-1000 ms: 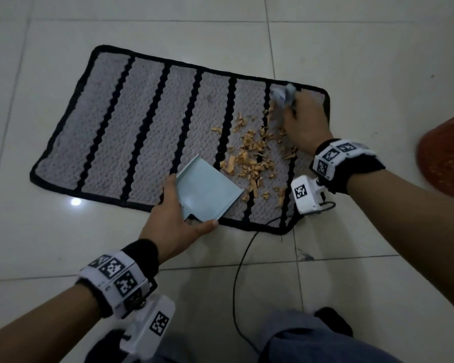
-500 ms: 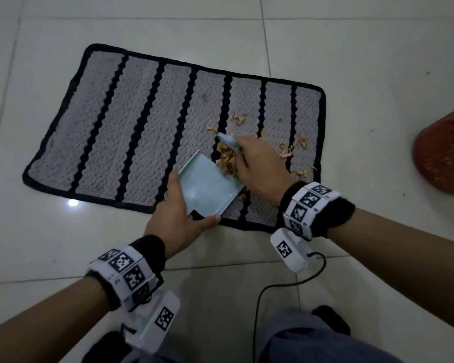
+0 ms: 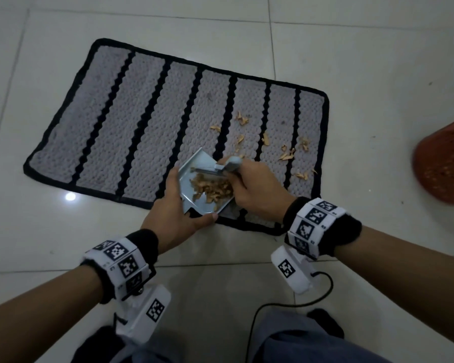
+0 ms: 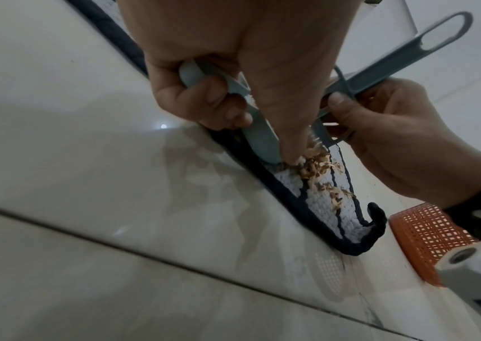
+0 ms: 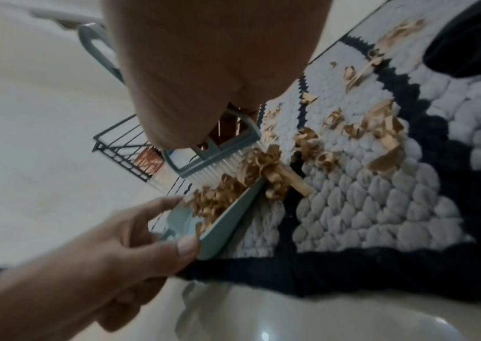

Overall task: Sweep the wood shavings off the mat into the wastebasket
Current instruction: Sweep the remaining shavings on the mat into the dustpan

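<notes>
A grey mat (image 3: 147, 119) with black stripes lies on the tiled floor. My left hand (image 3: 173, 213) grips the handle of a pale blue dustpan (image 3: 194, 203) set on the mat's near edge. A heap of wood shavings (image 3: 212, 188) sits in the pan. My right hand (image 3: 257, 189) holds a small blue-grey brush (image 3: 227, 165), its white bristles (image 5: 221, 166) at the pan's mouth. Loose shavings (image 3: 286, 154) are scattered on the mat to the right. The orange wastebasket (image 3: 446, 166) stands at the right edge of the head view.
A black cable (image 3: 286, 307) runs from my right wrist camera across the floor near my knees (image 3: 299, 344). White floor tiles (image 3: 351, 48) surround the mat. In the right wrist view a wire rack (image 5: 122, 152) stands beyond the brush.
My right hand swept the brush from the mat's far right corner leftward to the dustpan. Most shavings moved into the pan. My left hand stayed on the pan.
</notes>
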The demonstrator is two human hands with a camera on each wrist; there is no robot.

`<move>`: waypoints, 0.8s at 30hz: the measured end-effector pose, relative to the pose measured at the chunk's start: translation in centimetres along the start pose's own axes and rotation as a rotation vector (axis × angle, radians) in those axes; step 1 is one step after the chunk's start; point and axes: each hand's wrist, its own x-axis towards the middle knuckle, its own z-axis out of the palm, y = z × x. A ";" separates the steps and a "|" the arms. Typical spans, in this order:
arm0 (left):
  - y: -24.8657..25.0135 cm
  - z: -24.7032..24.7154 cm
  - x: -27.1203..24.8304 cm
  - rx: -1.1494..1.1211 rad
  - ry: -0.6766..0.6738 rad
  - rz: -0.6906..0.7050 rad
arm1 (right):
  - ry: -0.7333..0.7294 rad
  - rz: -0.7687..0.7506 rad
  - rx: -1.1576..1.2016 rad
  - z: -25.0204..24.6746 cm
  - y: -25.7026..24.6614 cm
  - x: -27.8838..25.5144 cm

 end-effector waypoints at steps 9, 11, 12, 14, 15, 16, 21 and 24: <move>1.1 -0.2 0.0 -0.021 0.015 -0.010 | 0.205 -0.049 -0.005 -5.0 1.8 4.8; 1.2 -0.1 -0.2 0.003 0.027 -0.019 | 0.207 -0.056 -0.016 -5.7 2.9 6.7; 1.3 0.0 -0.3 0.017 0.032 -0.022 | 0.203 -0.050 -0.025 -5.9 3.4 7.6; 1.3 0.1 -0.5 0.038 0.034 -0.029 | 0.186 -0.035 -0.036 -6.2 4.2 9.3; 1.3 0.2 -0.6 0.045 0.032 -0.032 | 0.164 -0.030 -0.049 -6.3 4.4 9.8; 1.3 0.2 -0.7 0.052 0.031 -0.036 | 0.132 -0.030 -0.068 -6.4 4.7 10.2; 1.2 -0.2 -0.6 0.084 0.028 -0.039 | -0.024 -0.056 -0.125 -7.3 5.1 8.6; 1.0 -0.7 -0.2 0.107 0.023 -0.015 | -0.045 -0.075 -0.108 -7.5 5.1 5.7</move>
